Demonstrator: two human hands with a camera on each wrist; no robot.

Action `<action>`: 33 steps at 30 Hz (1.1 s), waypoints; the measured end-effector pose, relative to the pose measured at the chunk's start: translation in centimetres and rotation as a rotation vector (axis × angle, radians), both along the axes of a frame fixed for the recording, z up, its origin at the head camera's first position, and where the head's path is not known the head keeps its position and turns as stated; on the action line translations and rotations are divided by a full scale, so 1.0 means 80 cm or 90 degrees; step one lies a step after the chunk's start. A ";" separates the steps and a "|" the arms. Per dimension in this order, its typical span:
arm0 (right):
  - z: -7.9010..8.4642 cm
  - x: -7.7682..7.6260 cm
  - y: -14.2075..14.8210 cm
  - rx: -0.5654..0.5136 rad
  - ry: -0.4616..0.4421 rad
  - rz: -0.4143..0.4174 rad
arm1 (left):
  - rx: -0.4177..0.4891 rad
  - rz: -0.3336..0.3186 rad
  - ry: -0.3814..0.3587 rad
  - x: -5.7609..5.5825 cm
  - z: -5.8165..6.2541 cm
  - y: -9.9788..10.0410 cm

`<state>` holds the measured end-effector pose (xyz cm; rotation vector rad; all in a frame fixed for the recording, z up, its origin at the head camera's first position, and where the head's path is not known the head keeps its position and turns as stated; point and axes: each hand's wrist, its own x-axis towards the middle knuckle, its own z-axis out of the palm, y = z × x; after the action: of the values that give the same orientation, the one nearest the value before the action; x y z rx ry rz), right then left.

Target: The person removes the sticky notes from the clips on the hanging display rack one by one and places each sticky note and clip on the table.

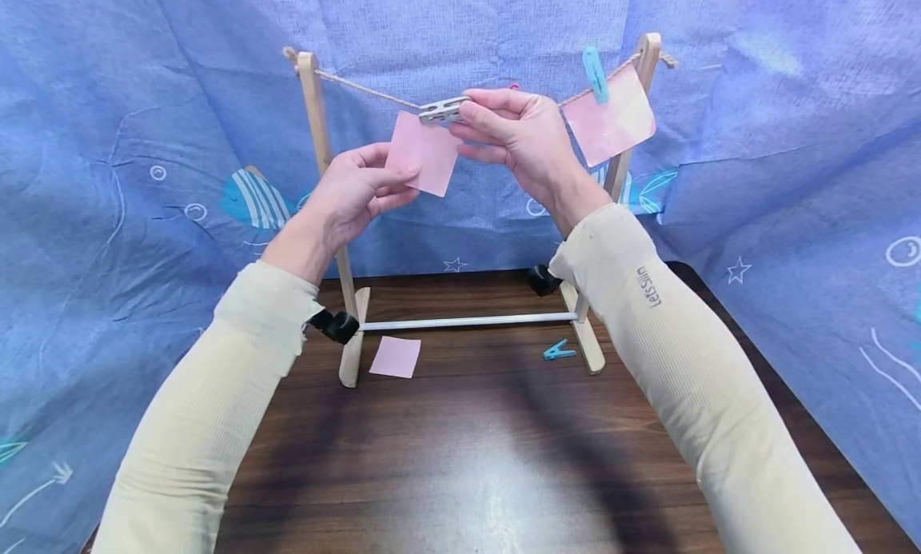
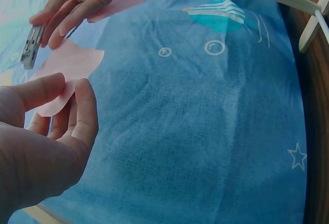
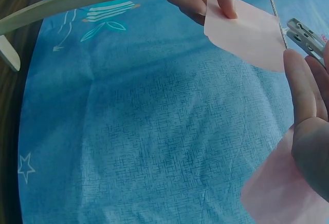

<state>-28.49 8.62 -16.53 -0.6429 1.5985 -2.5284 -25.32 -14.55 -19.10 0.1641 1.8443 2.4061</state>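
Observation:
My left hand (image 1: 352, 182) pinches a pink paper square (image 1: 424, 154) between thumb and fingers near its lower left side. The paper stands at the sagging rope (image 1: 370, 91), its top edge by the cord. In my right hand (image 1: 528, 138), thumb and fingers grip a pale grey clothespin (image 1: 440, 112), whose far end overlaps the paper's top edge in the head view. In the right wrist view the clothespin (image 3: 307, 36) lies beside the rope (image 3: 275, 16). Farther right, a blue clothespin (image 1: 595, 74) holds another pink paper square (image 1: 612, 118) on the rope.
The rope runs between two wooden posts (image 1: 316, 110) joined low by a white bar (image 1: 468, 322). On the brown table (image 1: 446, 442) lie a pink paper square (image 1: 396, 356) by the left foot and a blue clothespin (image 1: 559, 351) by the right foot. A blue curtain (image 1: 460, 226) hangs behind.

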 end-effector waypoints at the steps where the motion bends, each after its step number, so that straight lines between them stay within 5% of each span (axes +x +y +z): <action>1: 0.000 0.000 0.000 -0.002 0.001 0.000 | 0.000 -0.001 0.000 0.000 0.000 0.000; 15: -0.005 0.007 0.006 0.023 0.034 0.020 | -0.007 -0.022 0.009 0.004 -0.004 0.002; 33: -0.026 0.036 0.027 0.114 0.068 0.058 | -0.020 -0.050 0.021 0.028 -0.017 -0.003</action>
<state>-25.60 10.81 -18.62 -0.8201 1.7622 -2.2894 -23.05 -14.81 -20.45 0.2696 1.8513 2.3351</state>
